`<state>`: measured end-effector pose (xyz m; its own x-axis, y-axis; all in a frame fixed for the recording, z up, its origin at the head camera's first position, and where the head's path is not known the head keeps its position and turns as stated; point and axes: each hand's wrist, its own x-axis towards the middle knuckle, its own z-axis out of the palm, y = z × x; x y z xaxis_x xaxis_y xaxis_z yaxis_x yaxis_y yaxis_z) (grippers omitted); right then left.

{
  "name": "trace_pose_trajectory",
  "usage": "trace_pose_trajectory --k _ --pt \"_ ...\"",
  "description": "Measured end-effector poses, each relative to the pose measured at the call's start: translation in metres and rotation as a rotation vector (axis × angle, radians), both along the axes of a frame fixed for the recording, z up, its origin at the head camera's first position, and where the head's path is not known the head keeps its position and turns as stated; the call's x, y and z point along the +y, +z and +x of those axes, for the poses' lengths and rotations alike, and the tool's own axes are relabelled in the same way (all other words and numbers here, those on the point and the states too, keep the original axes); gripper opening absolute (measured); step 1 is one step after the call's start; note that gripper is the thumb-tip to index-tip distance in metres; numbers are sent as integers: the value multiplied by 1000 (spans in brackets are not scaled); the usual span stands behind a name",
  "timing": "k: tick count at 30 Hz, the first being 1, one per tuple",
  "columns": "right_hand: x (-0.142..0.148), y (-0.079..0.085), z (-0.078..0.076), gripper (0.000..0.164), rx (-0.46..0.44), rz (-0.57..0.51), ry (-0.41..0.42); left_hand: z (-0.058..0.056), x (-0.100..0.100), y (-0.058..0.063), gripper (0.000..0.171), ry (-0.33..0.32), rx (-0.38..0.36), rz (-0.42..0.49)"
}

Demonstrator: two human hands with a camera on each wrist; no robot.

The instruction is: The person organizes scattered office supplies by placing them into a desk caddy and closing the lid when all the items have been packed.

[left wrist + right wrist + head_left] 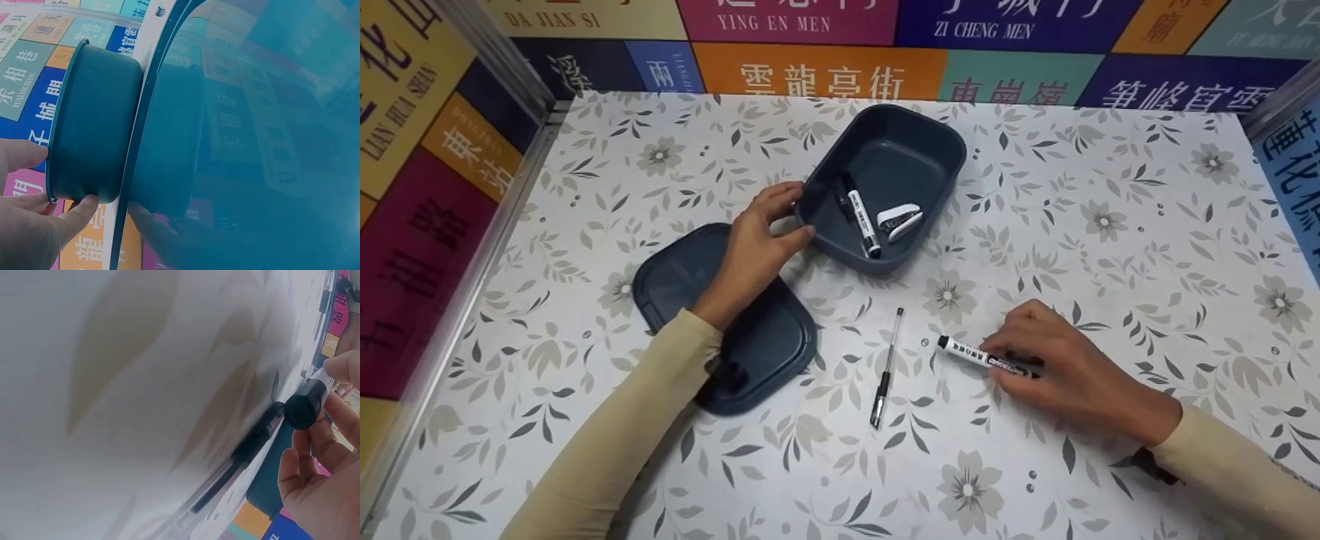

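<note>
My left hand (759, 244) grips the near left corner of a dark blue-grey plastic box (937, 124), its thumb (84, 211) on the outer wall. Inside the box lie a white marker with black ends (861, 221) and a small white stapler (900, 220). Over to the right, my right hand (1057, 367) pinches a second black-and-white marker (964, 351) just over the table; its black end (304, 405) faces the right wrist camera. Between that hand and the lid (795, 319) lies a clear gel pen with a black grip (884, 375).
The dark lid lies flat on the table, partly under my left forearm. A white floral cloth covers the table (1110, 285). Panels with coloured blocks and lettering (817, 71) stand along the back and both sides.
</note>
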<state>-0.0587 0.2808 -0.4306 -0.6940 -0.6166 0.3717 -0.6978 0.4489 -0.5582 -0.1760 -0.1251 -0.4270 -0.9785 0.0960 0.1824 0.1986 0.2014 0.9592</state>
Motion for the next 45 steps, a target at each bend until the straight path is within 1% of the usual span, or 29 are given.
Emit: trace_pose_trajectory --k 3,7,10,15,23,28,32,36,45 --pt "-2 1 -2 39 1 -12 -7 0 1 0 58 0 -2 -1" --pt "-4 5 -5 32 -33 8 -18 0 1 0 58 0 -11 0" --pt "-5 7 -10 28 -33 2 0 0 2 0 59 0 -17 2" --pt "-8 8 -19 32 5 -63 17 1 1 -2 59 -4 -15 -11" --pt "-10 14 -30 35 20 -86 -29 0 0 0 59 -2 0 -20" --pt "-9 17 -36 36 -44 -94 -66 0 0 1 59 -2 -3 -14" --pt "-9 23 -44 36 -70 -112 -96 0 1 1 59 -2 -6 -9" --pt "-10 30 -51 34 -51 -129 -106 -1 1 0 59 -1 -2 -10" --pt "-19 40 -62 32 -69 -145 -110 0 0 0 59 5 1 -33"
